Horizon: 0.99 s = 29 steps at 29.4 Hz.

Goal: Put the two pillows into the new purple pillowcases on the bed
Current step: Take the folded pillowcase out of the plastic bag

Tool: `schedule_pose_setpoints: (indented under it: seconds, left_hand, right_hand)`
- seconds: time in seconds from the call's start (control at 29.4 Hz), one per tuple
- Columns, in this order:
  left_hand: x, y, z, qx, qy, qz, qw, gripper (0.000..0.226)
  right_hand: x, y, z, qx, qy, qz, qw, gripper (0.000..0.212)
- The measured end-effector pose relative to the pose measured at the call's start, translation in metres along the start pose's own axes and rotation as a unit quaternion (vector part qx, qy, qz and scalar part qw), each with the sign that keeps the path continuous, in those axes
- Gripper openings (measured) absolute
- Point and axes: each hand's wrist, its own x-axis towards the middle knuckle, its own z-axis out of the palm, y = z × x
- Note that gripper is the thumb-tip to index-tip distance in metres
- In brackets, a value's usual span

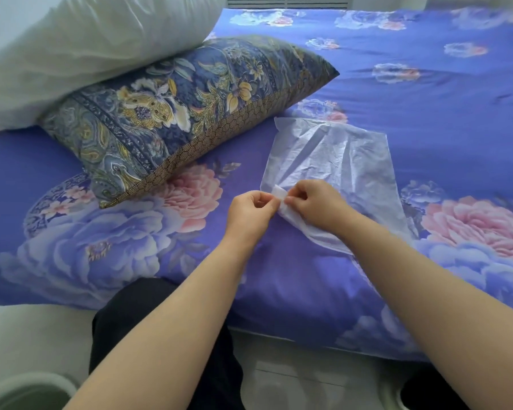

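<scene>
At the near edge of the bed, head view: left hand (pixel 251 214) fingers curled in, thumb and fingertips pinching the corner of a clear plastic bag (pixel 332 161); right hand (pixel 316 207) fingers also curled, pinching the same crumpled white corner right next to it, fingertips of both hands almost touching. Rest of the bag lies flat and wrinkled on the bedspread (pixel 427 93), stretching away from the hands toward the far side; cannot tell whether anything is inside it, bedspread print shows through. Purple pillowcases not clearly made out, they blend with the purple floral bedspread if present. Patterned pillow (pixel 172 113), blue and yellow floral cover with a brown border, lies to the left of the bag, apart from it. White pillow (pixel 86 45) without a cover leans on top of the patterned one at upper left, partly cut off by the frame edge. Both forearms bare, reaching in from the bottom. Dark clothing (pixel 160 335) of the person visible between the arms. Pale floor below the bed edge, a rounded pale rim (pixel 27 386) in the bottom left corner, cut off, unclear what it is. Slatted panel (pixel 288 1) at the top edge behind the bed.
</scene>
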Motion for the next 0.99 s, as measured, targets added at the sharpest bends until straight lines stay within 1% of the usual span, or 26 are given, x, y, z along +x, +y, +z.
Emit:
schedule_pose_setpoints:
  seconds: [0.1,0.17,0.2,0.24,0.34,0.44,0.58,0.71,0.82,0.88,0.99]
  left_hand:
    - [-0.003,0.007,-0.003,-0.040,-0.044,-0.011,0.998,0.007]
    - [-0.002,0.008,-0.005,-0.040,-0.047,-0.008,0.998,0.006]
    - [0.000,0.008,-0.007,-0.037,-0.050,-0.010,0.998,0.006]
    - [0.001,0.009,-0.009,-0.036,-0.059,-0.014,0.998,0.005]
    - [0.005,0.010,-0.013,-0.033,-0.089,-0.026,0.995,0.013]
    - [0.007,0.008,-0.015,-0.023,-0.091,-0.018,0.995,0.014]
    - [0.007,0.002,-0.009,0.003,-0.052,-0.013,0.999,0.008]
    - [0.007,-0.003,-0.005,0.009,-0.008,-0.027,1.000,0.011]
    - [0.005,-0.005,-0.005,0.078,0.027,-0.012,0.997,0.007]
    - [0.001,-0.004,-0.006,0.134,0.027,0.019,0.990,0.008]
    - [-0.005,-0.002,-0.011,0.224,0.015,0.096,0.970,0.035]
  right_hand:
    - [-0.001,-0.003,-0.003,0.078,-0.034,0.011,0.996,0.011]
    - [-0.004,-0.004,-0.001,0.145,-0.044,0.037,0.988,0.014]
    - [-0.005,-0.004,0.001,0.160,-0.044,0.046,0.985,0.015]
    - [-0.004,-0.004,0.002,0.150,-0.039,0.049,0.987,0.015]
    - [-0.002,-0.004,0.003,0.062,-0.007,0.038,0.997,0.017]
    - [-0.002,-0.005,0.004,0.022,0.010,0.034,0.999,0.015]
    - [-0.005,-0.007,0.008,0.021,0.019,0.037,0.999,0.015]
    - [-0.008,-0.012,0.016,0.012,0.050,0.028,0.998,0.016]
    - [-0.010,-0.017,0.017,0.022,0.053,0.029,0.998,0.015]
    - [-0.011,-0.019,0.016,0.036,0.043,0.040,0.998,0.014]
    - [-0.015,-0.020,0.017,0.060,0.029,0.035,0.997,0.011]
